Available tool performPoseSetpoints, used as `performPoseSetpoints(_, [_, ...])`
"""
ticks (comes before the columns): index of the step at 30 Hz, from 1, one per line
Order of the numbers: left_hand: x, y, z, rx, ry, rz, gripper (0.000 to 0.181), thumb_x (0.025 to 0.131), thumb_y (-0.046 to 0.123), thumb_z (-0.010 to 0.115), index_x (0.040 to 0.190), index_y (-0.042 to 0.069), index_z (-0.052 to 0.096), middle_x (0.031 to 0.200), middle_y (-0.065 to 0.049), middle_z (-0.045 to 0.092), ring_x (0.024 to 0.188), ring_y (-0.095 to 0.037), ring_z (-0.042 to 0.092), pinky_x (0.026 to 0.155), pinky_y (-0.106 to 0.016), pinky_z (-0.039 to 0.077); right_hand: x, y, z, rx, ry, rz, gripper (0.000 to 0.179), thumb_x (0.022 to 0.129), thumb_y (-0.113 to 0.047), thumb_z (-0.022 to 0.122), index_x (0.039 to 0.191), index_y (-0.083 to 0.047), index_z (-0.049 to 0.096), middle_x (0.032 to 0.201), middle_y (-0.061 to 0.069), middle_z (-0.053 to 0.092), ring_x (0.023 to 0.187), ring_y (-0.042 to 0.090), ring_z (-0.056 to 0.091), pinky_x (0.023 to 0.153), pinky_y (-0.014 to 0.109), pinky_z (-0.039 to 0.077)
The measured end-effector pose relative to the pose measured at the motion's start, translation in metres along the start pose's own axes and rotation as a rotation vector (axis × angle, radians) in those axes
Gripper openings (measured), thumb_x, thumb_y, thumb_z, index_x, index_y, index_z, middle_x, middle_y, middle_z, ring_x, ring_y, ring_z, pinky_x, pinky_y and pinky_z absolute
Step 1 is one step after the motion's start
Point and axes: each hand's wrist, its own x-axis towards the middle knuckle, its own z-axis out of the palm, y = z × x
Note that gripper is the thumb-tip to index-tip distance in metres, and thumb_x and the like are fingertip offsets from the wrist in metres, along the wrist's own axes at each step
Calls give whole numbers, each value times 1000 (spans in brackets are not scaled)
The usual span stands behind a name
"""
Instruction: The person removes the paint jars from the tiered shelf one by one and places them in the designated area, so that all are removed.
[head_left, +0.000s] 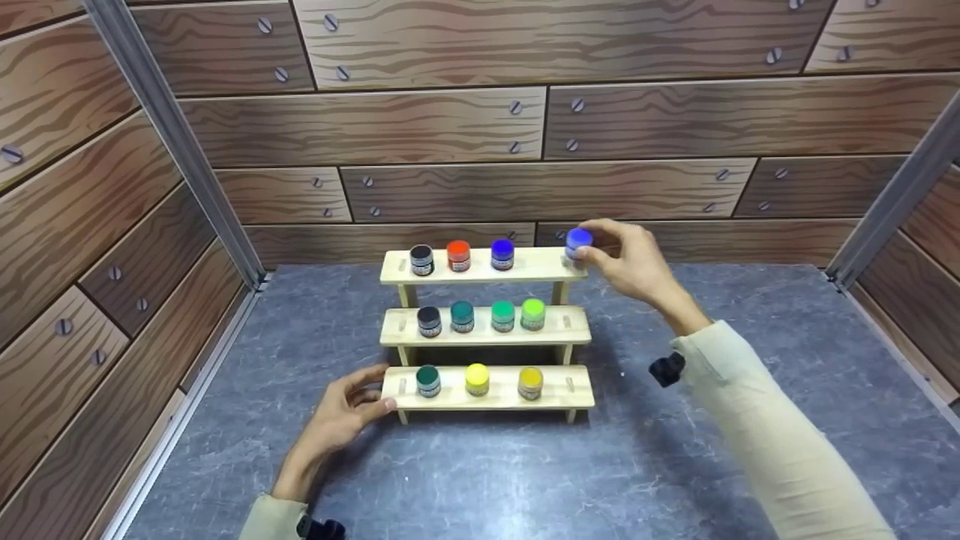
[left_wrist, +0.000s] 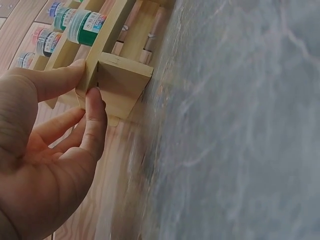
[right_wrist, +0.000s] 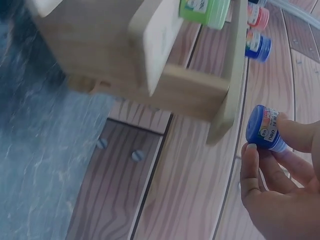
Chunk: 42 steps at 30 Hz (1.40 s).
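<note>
My right hand [head_left: 636, 264] pinches a small blue paint jar [head_left: 578, 239] between thumb and fingers at the right end of the top shelf [head_left: 544, 262]. In the right wrist view this jar [right_wrist: 261, 125] is apart from the wooden rack, its base towards the rack's end. My left hand [head_left: 339, 414] grips the left end of the bottom shelf [head_left: 450, 401], thumb on top and a finger underneath. Black, red and dark blue jars [head_left: 502, 255] stand along the top shelf. On the bottom shelf are a dark green jar [head_left: 428, 381], a yellow one [head_left: 477, 379] and an ochre one [head_left: 530, 383].
The middle shelf [head_left: 480, 337] carries several jars, from black at the left to a light green one [head_left: 533, 314]. The stepped rack stands on a grey marbled table [head_left: 480, 480], close to the wood-patterned back wall [head_left: 450, 127]. Metal posts [head_left: 184, 142] mark the corners.
</note>
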Motion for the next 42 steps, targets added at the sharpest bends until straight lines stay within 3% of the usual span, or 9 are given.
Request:
performPoseSetpoints(4, [0,0,-1,-8,2,-6,67,94,-3,76,152,-16,45,147,-37,54,108,-31,69,86,-23,61,-4,13,-7,10,18,12,39,101,-6,73,138,5,66,125,27,72,106,37,73,81,10,53])
performPoseSetpoints(10, [0,-1,-1,-6,-8,-3,67,94,-3,76,152,-16,45,148,-37,54,104,-24,69,87,-24,61,-11,31,-11,14,46,38,39,101,-4,72,139,6,65,123,28,73,104,38,73,77,7,54])
performPoseSetpoints(13, [0,-1,-1,-13,-3,-5,67,95,-2,76,152,-16,45,148,-38,53,105,-25,69,86,-23,61,-15,39,-11,-4,35,65,40,103,-6,70,141,5,64,126,29,71,109,39,73,82,13,57])
performPoseSetpoints(19, [-1,0,-1,-30,4,-25,67,96,-2,75,153,-16,43,148,-37,53,108,-30,69,85,-22,60,-22,57,-2,-20,18,97,41,103,-4,69,142,5,63,129,32,70,114,43,71,99,48,61])
performPoseSetpoints(21, [0,0,0,-30,7,-26,67,96,-2,75,153,-16,44,148,-37,53,109,-31,69,86,-22,60,-25,63,2,-12,12,105,41,103,-2,68,142,6,62,129,33,69,115,45,70,101,52,59])
performPoseSetpoints(34, [1,-5,0,-42,-3,3,67,95,-3,75,152,-18,43,148,-39,52,108,-27,70,90,-24,61,-52,120,35,14,-36,160,42,97,9,66,138,14,60,128,36,68,116,49,68,104,56,57])
performPoseSetpoints(42, [2,-6,0,-45,-9,5,68,95,-3,75,153,-17,42,149,-39,51,107,-24,70,91,-24,61,-61,133,39,-18,-78,207,42,98,7,65,139,14,60,130,36,67,118,50,69,107,57,55])
